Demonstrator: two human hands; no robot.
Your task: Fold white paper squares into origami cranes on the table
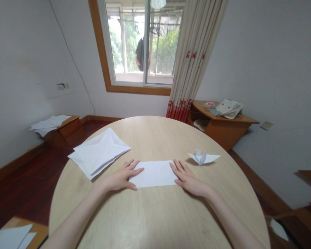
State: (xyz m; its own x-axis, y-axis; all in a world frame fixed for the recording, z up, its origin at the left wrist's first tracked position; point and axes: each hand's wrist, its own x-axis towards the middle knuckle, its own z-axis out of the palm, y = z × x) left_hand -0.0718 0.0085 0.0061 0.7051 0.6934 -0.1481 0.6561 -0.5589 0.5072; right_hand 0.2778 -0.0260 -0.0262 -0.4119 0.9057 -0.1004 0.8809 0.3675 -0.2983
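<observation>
A white rectangular sheet of paper point(154, 174) lies flat in the middle of the round table, its long side running left to right. My left hand point(124, 175) rests with spread fingers on the sheet's left end. On the right end lies my right hand point(186, 177), its fingers also stretched out and apart. Neither hand grips anything; both press or rest on the paper from above. To the right, beyond my right hand, stands a folded white paper crane point(202, 157) with its wings out.
Several creased white sheets point(100, 152) lie stacked at the table's left. The round wooden table point(158, 218) has a curved edge. A corner shelf point(223, 129) with a bag point(228, 108) is at the back right. More paper point(11, 237) lies on a surface at lower left.
</observation>
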